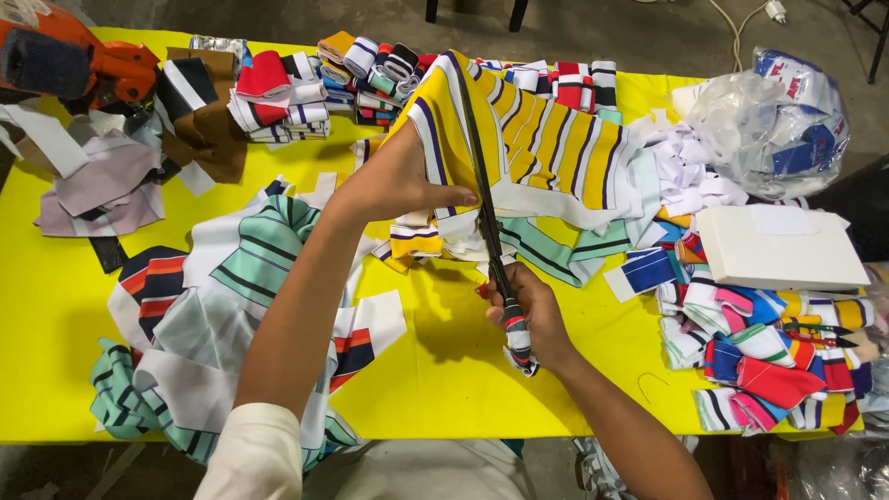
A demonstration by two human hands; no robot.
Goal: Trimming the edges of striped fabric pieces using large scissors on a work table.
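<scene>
holding a yellow striped knit piece (546, 139) taut above the yellow table (444, 370), the left hand (394, 181) pinches its edge so it meets the long scissors (491, 231); the right hand (528, 315) is closed round the wrapped handles, blades running up into the cloth, sorted collar strips (769, 361) stacked beside

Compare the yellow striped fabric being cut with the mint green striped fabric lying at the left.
The yellow striped fabric is held up by the left hand, with the scissors in the right hand across it; the mint green striped fabric lies crumpled and untouched on the yellow table. Both carry dark stripes and white bands.
</scene>
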